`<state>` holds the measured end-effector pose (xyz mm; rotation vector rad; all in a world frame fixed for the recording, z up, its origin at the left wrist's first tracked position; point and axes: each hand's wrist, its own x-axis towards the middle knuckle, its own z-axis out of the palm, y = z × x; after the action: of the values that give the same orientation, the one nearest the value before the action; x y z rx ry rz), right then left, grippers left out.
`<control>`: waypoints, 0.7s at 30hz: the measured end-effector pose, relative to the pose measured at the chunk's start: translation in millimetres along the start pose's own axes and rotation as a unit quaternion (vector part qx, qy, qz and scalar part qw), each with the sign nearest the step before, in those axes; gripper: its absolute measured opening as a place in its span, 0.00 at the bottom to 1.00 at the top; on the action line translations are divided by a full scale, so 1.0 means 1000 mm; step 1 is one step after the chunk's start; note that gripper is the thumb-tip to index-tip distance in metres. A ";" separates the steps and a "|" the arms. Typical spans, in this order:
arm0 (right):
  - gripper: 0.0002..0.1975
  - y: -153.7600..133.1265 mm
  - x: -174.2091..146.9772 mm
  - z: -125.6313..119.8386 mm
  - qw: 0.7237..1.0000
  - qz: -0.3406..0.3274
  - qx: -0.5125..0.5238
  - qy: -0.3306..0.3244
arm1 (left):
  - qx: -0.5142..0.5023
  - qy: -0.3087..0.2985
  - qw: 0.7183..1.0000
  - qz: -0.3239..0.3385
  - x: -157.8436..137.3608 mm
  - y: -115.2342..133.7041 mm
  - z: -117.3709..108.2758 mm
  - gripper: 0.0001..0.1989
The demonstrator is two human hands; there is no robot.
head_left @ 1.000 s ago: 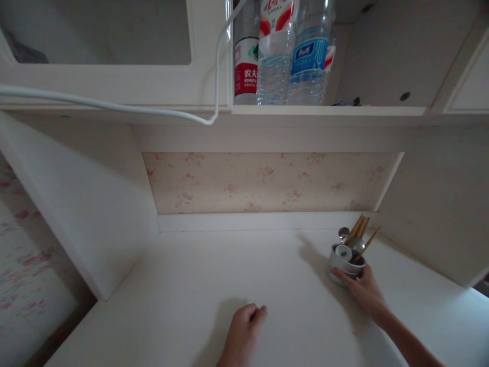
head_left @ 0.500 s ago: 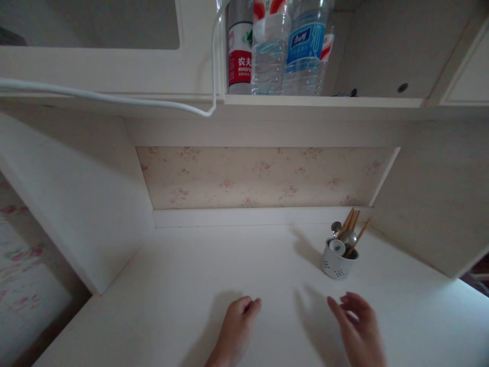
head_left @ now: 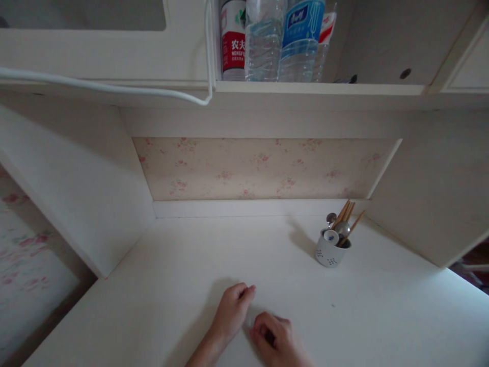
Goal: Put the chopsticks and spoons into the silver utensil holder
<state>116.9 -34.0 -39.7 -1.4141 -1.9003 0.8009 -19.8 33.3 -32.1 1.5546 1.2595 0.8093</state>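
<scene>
Utensil holder (head_left: pixel 329 254): stood upright on the white counter (head_left: pixel 229 250), toward the back right, well apart from both my hands.
Holder's load: wooden sticks (head_left: pixel 341 214), a small metal spoon (head_left: pixel 330 219), a larger rounded metal piece (head_left: pixel 343 229) and a white piece with a blue mark (head_left: pixel 331 236) stuck out of the top.
Progress: the holder was filled and stood on its own, so I judged its placing done.
Left over: I could make out no utensil lying outside it; whether anything more was wanted, I could not tell.
Left hand (head_left: pixel 232 308): I had its fingers curled in, thumb up, with nothing visible in its grip.
Right hand (head_left: pixel 280 337): just beside the left, fingers bent toward the thumb around a dark hollow; I saw nothing held, but could not tell whether the fingertips met.
My palms: turned out of sight.
Right wrist: cut off at the bottom edge.
Holder's inside: hidden by its wall, so the utensils' lower ends did not show.
Bottles (head_left: pixel 303 48): cut off at the top.
</scene>
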 end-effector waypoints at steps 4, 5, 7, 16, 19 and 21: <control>0.05 -0.002 0.002 0.004 0.999 -0.005 -0.046 -0.013 | 0.009 -0.002 1.000 -0.001 -0.001 0.002 0.000 0.21; 0.06 -0.002 0.003 0.005 0.998 -0.003 -0.054 -0.014 | 0.010 -0.001 1.000 -0.001 -0.001 0.002 0.000 0.21; 0.06 -0.003 0.006 0.007 0.998 0.007 -0.055 -0.009 | 0.010 0.001 1.000 -0.001 -0.001 0.003 0.000 0.21; 0.10 -0.023 0.033 0.026 0.997 0.050 0.059 0.011 | -0.038 0.032 0.998 -0.027 -0.005 -0.005 -0.012 0.21; 0.10 -0.032 0.040 0.034 0.996 0.049 0.077 0.009 | -0.052 0.059 0.996 -0.041 -0.005 -0.009 -0.022 0.22; 0.09 -0.034 0.044 0.036 0.995 0.045 0.088 0.012 | -0.053 0.068 0.995 -0.044 -0.004 -0.011 -0.025 0.22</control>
<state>58.8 -3.4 -29.6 -1.4011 -1.7127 0.9649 -47.7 36.1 -33.9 1.3682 1.3505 0.9233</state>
